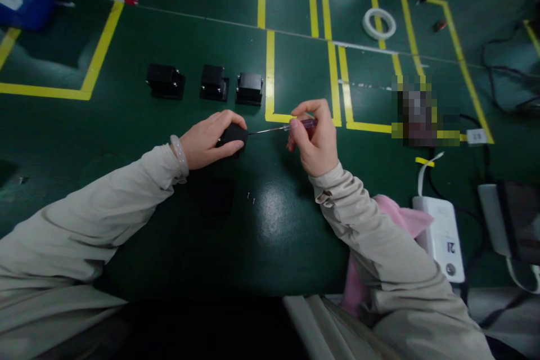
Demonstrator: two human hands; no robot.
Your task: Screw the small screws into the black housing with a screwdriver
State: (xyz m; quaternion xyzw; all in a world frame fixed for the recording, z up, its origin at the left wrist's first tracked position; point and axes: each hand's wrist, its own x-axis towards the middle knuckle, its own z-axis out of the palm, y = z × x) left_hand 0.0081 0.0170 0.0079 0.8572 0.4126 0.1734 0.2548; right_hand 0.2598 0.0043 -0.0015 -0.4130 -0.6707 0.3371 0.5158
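Thumb and fingers of my left hand point(211, 139) grip a small black box point(235, 135) against the green table. From the right, my right hand point(314, 138) holds a screwdriver point(270, 130) by its purple handle, the shaft lying almost level. Its tip meets the right side of the box; whether it sits in a screw is too small to tell. Below the box lie two small screws point(250, 198) on the tabletop. Beyond my left hand stand three similar black boxes, the left one point(163, 81), the middle one point(214, 82) and the right one point(249, 89).
Yellow tape point(270, 73) marks rectangles across the green table. A white tape roll point(378, 23) lies at the upper right, a blue bin point(31, 3) at the upper left. A white power bank-like device point(441, 236) and a pink cloth point(399, 214) are by my right forearm.
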